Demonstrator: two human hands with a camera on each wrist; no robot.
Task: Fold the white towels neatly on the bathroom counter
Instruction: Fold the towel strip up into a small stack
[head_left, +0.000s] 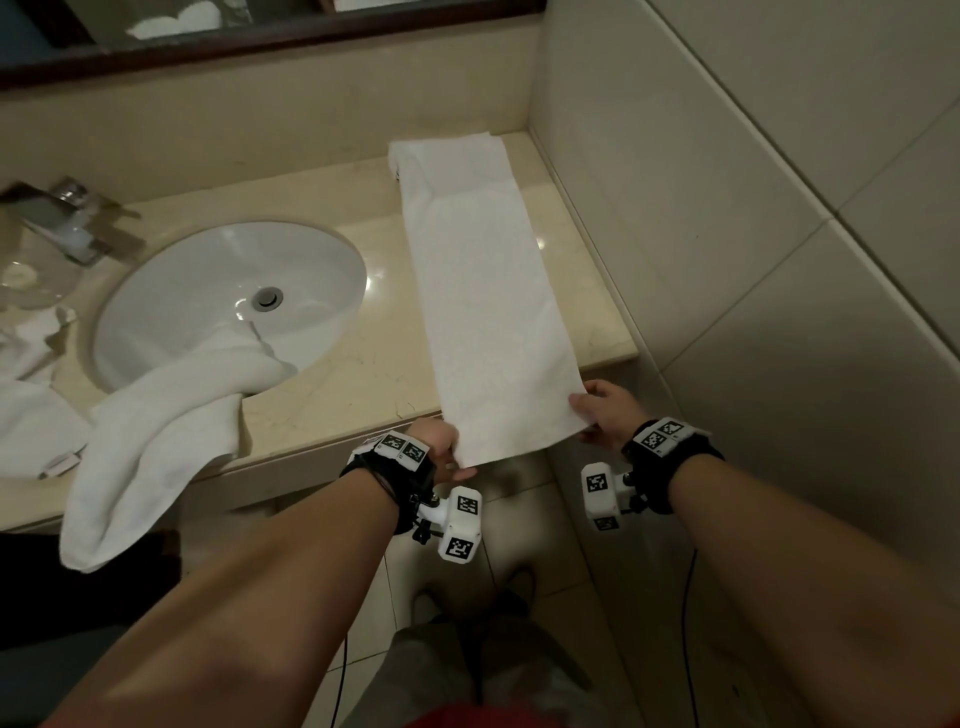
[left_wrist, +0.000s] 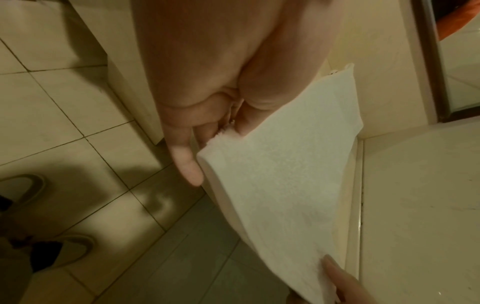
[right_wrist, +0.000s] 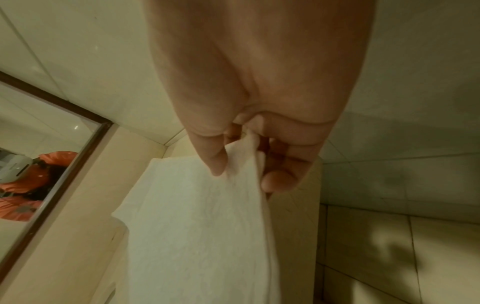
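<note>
White towel (head_left: 488, 291), folded to a long strip, lies on the counter (head_left: 363, 374) right of the sink (head_left: 228, 291). Left hand (head_left: 441, 447) and right hand (head_left: 605, 410) each pinch a near corner overhanging the edge. Step: crosswise fold. Next move likely needs both corners carried evenly to the far end.

Matt terry-cloth towel (head_left: 488, 291), glossy polished stone counter (head_left: 363, 364), glazed ceramic sink (head_left: 208, 280), shiny metal faucet (head_left: 67, 218)

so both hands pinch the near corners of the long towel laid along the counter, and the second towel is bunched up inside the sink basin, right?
Not quite. The second towel isn't inside the sink: the head view shows it draped over the counter's front edge, only a tip reaching the rim. The rest holds: left hand and right hand pinch the long towel's near corners.
</note>
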